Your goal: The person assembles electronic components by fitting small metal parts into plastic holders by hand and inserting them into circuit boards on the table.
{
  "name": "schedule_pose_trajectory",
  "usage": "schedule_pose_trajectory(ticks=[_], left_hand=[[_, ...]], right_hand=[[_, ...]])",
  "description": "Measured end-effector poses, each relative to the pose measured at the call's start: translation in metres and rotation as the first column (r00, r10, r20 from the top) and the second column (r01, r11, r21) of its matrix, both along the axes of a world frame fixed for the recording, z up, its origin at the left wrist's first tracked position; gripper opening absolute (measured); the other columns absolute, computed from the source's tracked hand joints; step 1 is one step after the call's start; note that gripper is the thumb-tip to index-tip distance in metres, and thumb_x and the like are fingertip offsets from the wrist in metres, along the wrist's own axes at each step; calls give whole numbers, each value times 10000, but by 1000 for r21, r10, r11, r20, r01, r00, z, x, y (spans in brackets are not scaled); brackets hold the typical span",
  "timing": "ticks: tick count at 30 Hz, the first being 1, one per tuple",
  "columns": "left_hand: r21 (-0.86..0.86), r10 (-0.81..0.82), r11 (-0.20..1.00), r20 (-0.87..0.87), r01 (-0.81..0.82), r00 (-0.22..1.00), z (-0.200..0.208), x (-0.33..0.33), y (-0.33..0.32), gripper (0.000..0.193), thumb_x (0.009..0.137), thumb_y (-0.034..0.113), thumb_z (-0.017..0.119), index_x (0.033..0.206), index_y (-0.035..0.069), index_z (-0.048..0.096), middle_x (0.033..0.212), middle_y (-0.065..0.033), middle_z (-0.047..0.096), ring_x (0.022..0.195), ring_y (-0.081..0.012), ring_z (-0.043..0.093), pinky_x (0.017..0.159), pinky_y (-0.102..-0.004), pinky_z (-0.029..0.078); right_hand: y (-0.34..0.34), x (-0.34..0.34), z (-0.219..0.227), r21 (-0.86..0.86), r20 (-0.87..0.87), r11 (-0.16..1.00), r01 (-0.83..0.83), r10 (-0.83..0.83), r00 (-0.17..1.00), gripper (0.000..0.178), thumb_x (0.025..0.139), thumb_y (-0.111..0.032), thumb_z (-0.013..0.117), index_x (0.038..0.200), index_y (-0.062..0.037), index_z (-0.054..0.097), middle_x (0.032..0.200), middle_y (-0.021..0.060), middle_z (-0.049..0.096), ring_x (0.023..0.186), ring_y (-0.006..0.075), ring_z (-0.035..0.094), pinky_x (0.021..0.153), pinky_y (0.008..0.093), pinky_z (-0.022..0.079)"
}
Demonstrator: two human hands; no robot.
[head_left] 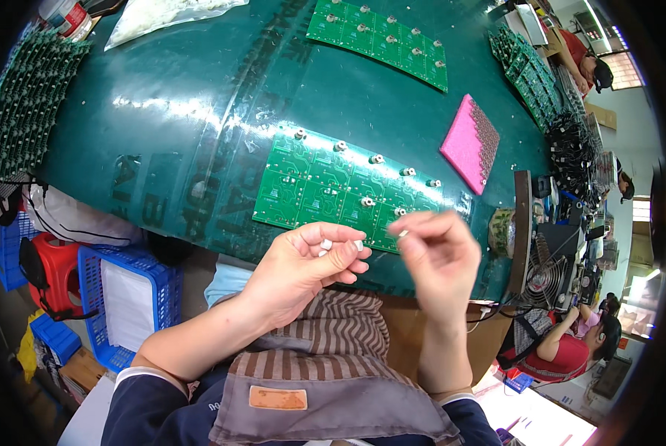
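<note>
Small white plastic pieces [325,244] lie in the curled fingers of my left hand [296,269], and one sticks out at its fingertips. My right hand [446,260], slightly blurred, pinches another small white piece [403,234] between thumb and forefinger. Both hands hover over the near edge of a green circuit board panel [322,178], the right one to the right of the left. Several round metal connectors [377,159] stand upright on this panel, most along its far row. My right hand partly hides the panel's near right part.
Farther off lies a second green panel [377,41] with metal connectors. A pink foam block [463,141] holding rows of small metal parts sits to the right. Stacked boards [28,104] stand at far left, near a clear plastic bag [165,18]. Blue crates [128,305] are beside the table.
</note>
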State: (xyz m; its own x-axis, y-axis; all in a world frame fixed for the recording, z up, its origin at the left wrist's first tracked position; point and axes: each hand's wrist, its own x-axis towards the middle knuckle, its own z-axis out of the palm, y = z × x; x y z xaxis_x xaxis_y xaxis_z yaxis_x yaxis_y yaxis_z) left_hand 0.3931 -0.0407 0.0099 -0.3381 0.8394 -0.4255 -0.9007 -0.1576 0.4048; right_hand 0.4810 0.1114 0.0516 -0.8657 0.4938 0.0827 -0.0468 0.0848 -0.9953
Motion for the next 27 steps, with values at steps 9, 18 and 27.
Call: schedule_pose_trajectory(ticks=[9, 18, 27], left_hand=[[72, 38, 997, 65, -43, 997, -2, 4, -2, 230, 840, 106, 609, 1048, 10, 594, 958, -103, 629, 833, -149, 617, 702, -230, 520], [33, 73, 997, 20, -74, 997, -2, 3, -2, 249, 822, 105, 632, 1041, -6, 588, 950, -104, 631, 822, -150, 622, 690, -228, 523], [26, 51, 998, 14, -51, 999, -1, 2, -3, 190, 834, 56, 603, 1023, 35, 611, 948, -119, 634, 801, -159, 626, 657, -225, 516]], right_hand=[[-18, 5, -10, -189, -2, 980, -60, 61, 998, 127, 785, 112, 582, 868, 29, 533, 904, 136, 607, 872, 190, 597, 787, 294, 477], [-21, 3, -11, -72, -37, 994, -82, 79, 996, 135, 781, 116, 582, 873, 27, 539, 908, 141, 599, 876, 199, 594, 786, 299, 479], [-20, 4, -12, -134, -28, 988, -82, 79, 996, 128, 782, 113, 585, 872, 33, 543, 917, 146, 598, 881, 201, 595, 792, 295, 481]])
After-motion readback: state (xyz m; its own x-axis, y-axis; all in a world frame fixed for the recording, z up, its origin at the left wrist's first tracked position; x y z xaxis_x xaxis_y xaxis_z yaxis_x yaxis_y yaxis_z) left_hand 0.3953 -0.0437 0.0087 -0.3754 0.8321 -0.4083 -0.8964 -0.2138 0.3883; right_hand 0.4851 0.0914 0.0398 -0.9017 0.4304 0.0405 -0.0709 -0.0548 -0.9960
